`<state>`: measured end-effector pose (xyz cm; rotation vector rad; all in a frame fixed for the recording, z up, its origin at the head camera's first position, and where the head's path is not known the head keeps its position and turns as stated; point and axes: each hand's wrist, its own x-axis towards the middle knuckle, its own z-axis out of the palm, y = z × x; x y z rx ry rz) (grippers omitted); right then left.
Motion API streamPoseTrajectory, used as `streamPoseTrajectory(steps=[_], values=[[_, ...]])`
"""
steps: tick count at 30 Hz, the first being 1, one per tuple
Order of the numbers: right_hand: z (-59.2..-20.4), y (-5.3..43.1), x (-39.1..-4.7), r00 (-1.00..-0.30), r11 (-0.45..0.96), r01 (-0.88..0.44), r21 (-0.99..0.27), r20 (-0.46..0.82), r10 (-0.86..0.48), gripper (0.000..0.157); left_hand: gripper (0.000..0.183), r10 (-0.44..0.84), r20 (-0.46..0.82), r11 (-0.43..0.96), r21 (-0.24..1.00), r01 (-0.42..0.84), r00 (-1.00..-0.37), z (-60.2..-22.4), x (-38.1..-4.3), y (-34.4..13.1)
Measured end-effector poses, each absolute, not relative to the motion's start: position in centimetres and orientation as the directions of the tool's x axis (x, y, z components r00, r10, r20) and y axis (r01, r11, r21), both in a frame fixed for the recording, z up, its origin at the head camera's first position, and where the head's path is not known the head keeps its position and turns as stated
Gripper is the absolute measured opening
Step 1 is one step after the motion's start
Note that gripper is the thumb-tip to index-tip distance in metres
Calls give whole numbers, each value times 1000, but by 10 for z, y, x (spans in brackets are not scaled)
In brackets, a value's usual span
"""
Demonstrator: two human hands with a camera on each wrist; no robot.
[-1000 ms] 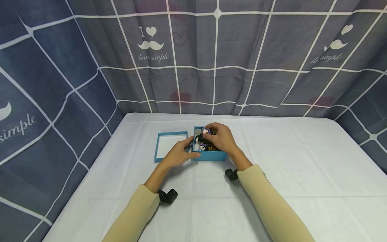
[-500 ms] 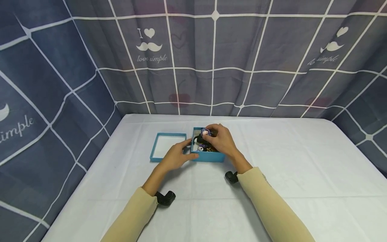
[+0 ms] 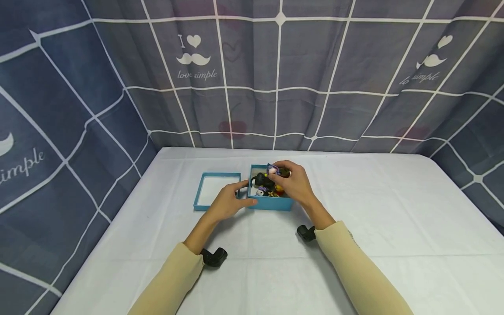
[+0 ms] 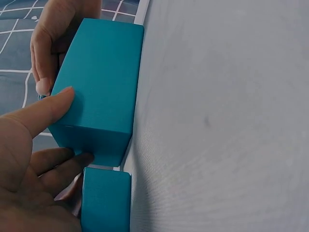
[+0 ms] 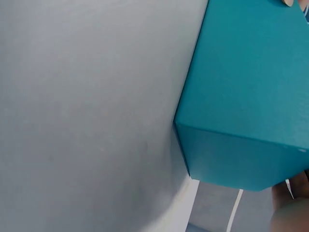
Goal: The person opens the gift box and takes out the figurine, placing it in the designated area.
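Observation:
A teal box (image 3: 271, 204) without its lid stands on the white cloth, with several small toy figures (image 3: 264, 181) inside. My left hand (image 3: 228, 203) holds its left end, thumb (image 4: 63, 99) on the front wall and fingers against the side wall. Over the box's right part, my right hand (image 3: 296, 183) pinches a small figurine (image 3: 272, 169) with purple hair and a pale face, close above the other toys. In the right wrist view the box (image 5: 246, 72) fills the right side and hides the figurine; only part of the right hand (image 5: 292, 208) shows there.
The teal lid (image 3: 214, 187) lies inside up just left of the box, partly behind my left hand. A white cloth (image 3: 256, 271) covers the table. Grey checked curtains (image 3: 252, 78) stand behind and at both sides.
My right hand has shifted a little to the right with the figurine, and more of the toys in the box show. The left hand keeps its place on the box.

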<state>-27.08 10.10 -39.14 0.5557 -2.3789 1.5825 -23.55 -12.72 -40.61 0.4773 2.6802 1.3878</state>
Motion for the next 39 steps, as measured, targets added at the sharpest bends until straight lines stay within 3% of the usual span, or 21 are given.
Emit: streamPoseTrajectory(steps=[18,32,39], values=[[-381,114,-264,-890,257,-451,-855,412,-193,32,72,318,42,574,787,228,-947,-406,-236,-131],[-367,123,-248,-921,286,-386,-877,352,-165,26,70,327,60,581,774,250,-943,-410,-238,-132],[-354,129,-234,-928,313,-371,-874,338,-155,37,70,325,55,584,774,246,-944,-409,-238,-131]])
